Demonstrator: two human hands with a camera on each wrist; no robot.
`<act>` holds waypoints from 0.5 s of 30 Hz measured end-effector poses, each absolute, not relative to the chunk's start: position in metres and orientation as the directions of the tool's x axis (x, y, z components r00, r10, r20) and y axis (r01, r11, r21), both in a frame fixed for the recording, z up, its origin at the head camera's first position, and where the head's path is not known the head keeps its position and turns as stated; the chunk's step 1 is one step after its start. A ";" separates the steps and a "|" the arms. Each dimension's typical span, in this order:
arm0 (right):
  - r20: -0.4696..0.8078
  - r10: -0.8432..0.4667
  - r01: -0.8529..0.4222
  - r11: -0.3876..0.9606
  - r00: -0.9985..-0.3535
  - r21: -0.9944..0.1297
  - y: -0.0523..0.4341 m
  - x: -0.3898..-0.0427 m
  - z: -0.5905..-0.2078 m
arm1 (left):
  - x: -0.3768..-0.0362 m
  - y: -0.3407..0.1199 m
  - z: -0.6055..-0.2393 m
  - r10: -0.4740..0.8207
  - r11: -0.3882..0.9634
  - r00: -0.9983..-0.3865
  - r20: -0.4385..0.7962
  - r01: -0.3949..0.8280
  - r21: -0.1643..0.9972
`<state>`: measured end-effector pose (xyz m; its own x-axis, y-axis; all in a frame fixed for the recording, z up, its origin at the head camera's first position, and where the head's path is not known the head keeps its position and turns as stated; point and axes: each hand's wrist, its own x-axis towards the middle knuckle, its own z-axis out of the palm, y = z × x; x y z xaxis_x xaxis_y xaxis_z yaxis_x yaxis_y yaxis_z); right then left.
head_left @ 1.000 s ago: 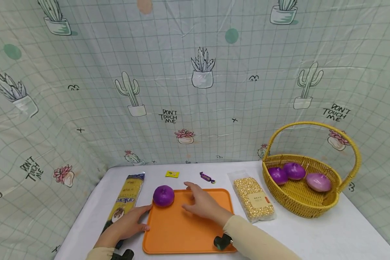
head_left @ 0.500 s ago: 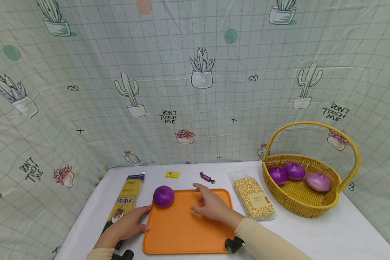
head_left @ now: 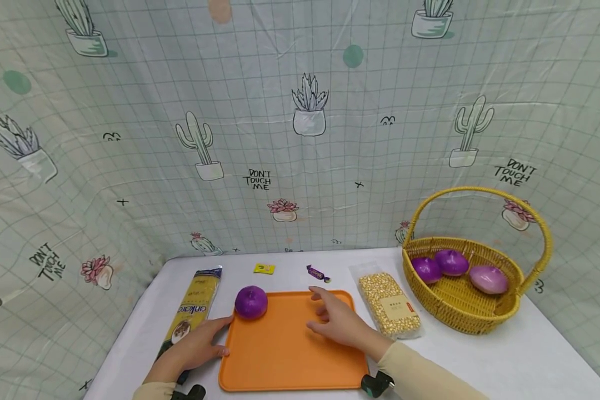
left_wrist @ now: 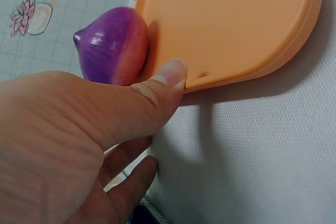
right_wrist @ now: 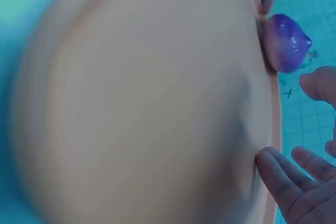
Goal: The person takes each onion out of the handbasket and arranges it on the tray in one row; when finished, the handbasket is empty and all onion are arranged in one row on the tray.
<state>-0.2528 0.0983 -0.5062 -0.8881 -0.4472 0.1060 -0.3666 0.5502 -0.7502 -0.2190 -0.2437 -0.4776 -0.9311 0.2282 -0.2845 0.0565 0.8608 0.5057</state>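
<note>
An orange tray point(head_left: 275, 361) lies on the white table, with a purple onion point(head_left: 251, 303) at its back left corner. My left hand point(head_left: 196, 345) rests at the tray's left edge. In the left wrist view the thumb point(left_wrist: 170, 72) lies at the rim beside the onion, fingers loosely bent below. Over the right half of the tray hovers my right hand point(head_left: 342, 322), palm down, fingers spread and holding nothing. The right wrist view shows its fingertips point(right_wrist: 268, 156) overlapping the tray's edge, the onion apart from them.
A yellow wicker basket point(head_left: 445, 316) with several purple onions stands at right. Between it and the tray lies a bag of corn kernels point(head_left: 387, 297). A yellow ankara packet point(head_left: 197, 294) lies at left. Behind the tray are a yellow wrapped sweet point(head_left: 264, 269) and a purple one point(head_left: 318, 273).
My right hand has moved right across the tray, away from the onion, its fingers still loose. The left hand, the onion and the tray have stayed in place.
</note>
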 end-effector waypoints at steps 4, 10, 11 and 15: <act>0.117 -0.460 -0.387 0.553 -0.880 -0.738 0.105 -0.251 -0.506 | -0.219 -0.244 -0.478 0.230 0.859 -0.930 -0.285 0.056 0.508; 0.109 -0.470 -0.389 0.553 -0.876 -0.737 0.114 -0.249 -0.507 | -0.217 -0.245 -0.477 0.227 0.857 -0.933 -0.279 0.055 0.512; 0.106 -0.471 -0.386 0.552 -0.876 -0.739 0.115 -0.249 -0.507 | -0.217 -0.245 -0.477 0.226 0.857 -0.933 -0.279 0.054 0.513; 0.096 -0.475 -0.381 0.552 -0.875 -0.741 0.120 -0.249 -0.507 | -0.216 -0.244 -0.476 0.224 0.853 -0.935 -0.274 0.053 0.519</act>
<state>-0.2486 0.1201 -0.5074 -0.8747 -0.4749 0.0962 -0.3813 0.5521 -0.7415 -0.2157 -0.2443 -0.4761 -0.9353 0.2243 -0.2736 0.0528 0.8532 0.5189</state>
